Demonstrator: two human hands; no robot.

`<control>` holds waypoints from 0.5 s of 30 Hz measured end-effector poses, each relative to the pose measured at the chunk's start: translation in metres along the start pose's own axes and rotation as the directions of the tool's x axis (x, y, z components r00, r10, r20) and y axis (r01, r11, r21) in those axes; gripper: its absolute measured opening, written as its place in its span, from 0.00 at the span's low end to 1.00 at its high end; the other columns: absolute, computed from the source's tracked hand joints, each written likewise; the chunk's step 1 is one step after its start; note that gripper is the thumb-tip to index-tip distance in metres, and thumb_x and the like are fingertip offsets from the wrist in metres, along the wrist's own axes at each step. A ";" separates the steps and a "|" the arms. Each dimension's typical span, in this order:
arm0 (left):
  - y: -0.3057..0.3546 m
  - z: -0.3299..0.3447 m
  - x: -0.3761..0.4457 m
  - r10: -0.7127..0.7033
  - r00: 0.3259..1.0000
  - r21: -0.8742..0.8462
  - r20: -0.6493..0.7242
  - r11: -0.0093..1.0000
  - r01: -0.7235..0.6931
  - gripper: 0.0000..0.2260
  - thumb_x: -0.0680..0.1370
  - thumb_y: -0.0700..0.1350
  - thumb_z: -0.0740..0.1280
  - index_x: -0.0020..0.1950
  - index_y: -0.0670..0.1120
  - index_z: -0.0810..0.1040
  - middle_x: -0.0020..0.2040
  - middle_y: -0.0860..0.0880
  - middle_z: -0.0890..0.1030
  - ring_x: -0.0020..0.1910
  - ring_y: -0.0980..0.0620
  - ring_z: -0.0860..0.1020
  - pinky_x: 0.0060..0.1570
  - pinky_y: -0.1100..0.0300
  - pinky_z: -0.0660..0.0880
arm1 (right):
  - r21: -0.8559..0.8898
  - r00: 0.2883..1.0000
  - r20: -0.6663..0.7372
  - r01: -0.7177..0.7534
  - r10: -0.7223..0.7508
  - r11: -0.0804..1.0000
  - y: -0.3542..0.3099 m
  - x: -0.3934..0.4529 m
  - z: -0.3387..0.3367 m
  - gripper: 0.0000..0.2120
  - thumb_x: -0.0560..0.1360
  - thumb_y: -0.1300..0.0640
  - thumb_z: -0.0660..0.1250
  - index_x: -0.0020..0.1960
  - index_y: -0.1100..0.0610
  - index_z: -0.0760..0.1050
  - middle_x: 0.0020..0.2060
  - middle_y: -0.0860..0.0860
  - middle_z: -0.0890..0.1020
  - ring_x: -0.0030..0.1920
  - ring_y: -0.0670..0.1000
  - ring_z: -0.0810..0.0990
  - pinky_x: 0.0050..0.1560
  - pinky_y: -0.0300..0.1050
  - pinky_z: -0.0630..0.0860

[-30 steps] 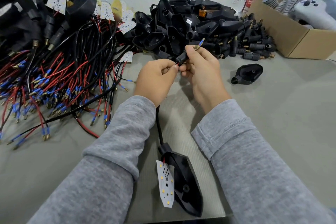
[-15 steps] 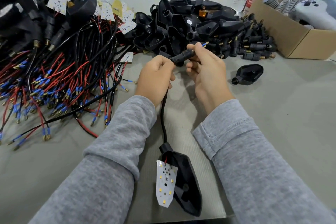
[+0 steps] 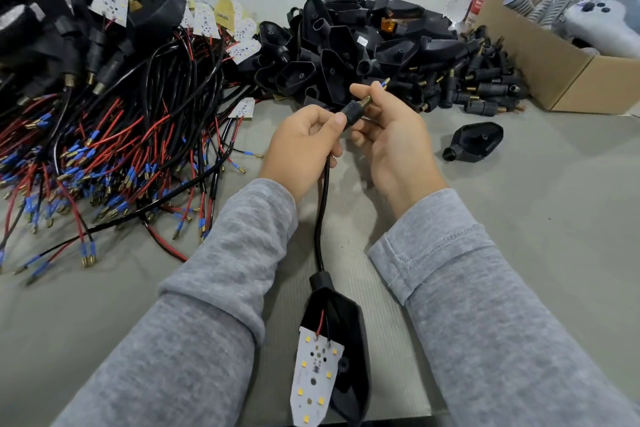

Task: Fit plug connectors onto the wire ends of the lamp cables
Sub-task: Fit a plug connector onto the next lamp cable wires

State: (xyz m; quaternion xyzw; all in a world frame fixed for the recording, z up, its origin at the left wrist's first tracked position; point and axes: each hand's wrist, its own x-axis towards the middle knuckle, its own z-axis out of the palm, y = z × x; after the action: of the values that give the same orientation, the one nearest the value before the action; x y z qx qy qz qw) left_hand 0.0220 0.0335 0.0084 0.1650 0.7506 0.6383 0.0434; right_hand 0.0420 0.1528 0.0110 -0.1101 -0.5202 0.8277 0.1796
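Left hand [image 3: 302, 146]: fingers curled around the black lamp cable [image 3: 320, 218], thumb tip pressed against the rear end of the black plug connector [image 3: 353, 112]. Right hand [image 3: 391, 139]: fingers curled under the connector, thumb and forefinger pinching its threaded brass end, with a blue-sleeved wire end [image 3: 385, 82] protruding past the fingertips. Both hands hold the connector above the grey table [image 3: 536, 218], in front of the pile of black housings [image 3: 363, 45].

From the left hand the cable runs down to a black lamp housing [image 3: 349, 350] lying between the 2 grey sleeves; a white LED board [image 3: 316, 378] rests on it, joined by a red lead. 1 separate housing [image 3: 474, 141] lies to the right of the hands. Loose connectors [image 3: 485, 90] are heaped beside a cardboard box [image 3: 554, 73]. Red and black cables [image 3: 104, 149] with blue terminals lie spread at left.
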 end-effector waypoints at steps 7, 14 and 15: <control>0.002 -0.003 0.002 -0.097 0.995 -0.202 -0.015 0.975 0.092 0.11 0.82 0.41 0.62 0.40 0.43 0.75 0.34 0.49 0.80 0.28 0.56 0.77 0.29 0.63 0.74 | 0.123 0.999 -0.039 0.041 -0.036 0.992 -0.006 0.003 -0.006 0.12 0.82 0.54 0.62 0.51 0.58 0.81 0.32 0.48 0.74 0.30 0.44 0.71 0.32 0.36 0.71; 0.011 -0.004 0.002 -0.198 0.971 -0.200 0.137 0.954 0.222 0.14 0.83 0.44 0.56 0.44 0.44 0.79 0.32 0.47 0.83 0.30 0.51 0.81 0.35 0.59 0.79 | 0.061 0.998 -0.027 0.057 -0.056 0.997 -0.001 0.001 0.000 0.13 0.83 0.54 0.60 0.48 0.58 0.80 0.31 0.49 0.76 0.30 0.45 0.72 0.34 0.40 0.73; 0.012 -0.005 0.002 -0.204 0.967 -0.183 0.156 0.956 0.231 0.16 0.84 0.44 0.56 0.43 0.43 0.80 0.31 0.47 0.83 0.29 0.51 0.81 0.35 0.59 0.79 | 0.065 0.998 -0.028 0.061 -0.059 0.996 -0.001 0.001 -0.001 0.13 0.83 0.53 0.59 0.48 0.58 0.79 0.32 0.50 0.76 0.30 0.46 0.72 0.34 0.40 0.74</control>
State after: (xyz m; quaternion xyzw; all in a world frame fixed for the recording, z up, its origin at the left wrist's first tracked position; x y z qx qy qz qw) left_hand 0.0214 0.0309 0.0212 0.1192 0.6915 0.6892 0.1807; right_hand 0.0417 0.1542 0.0116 -0.0991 -0.4933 0.8371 0.2147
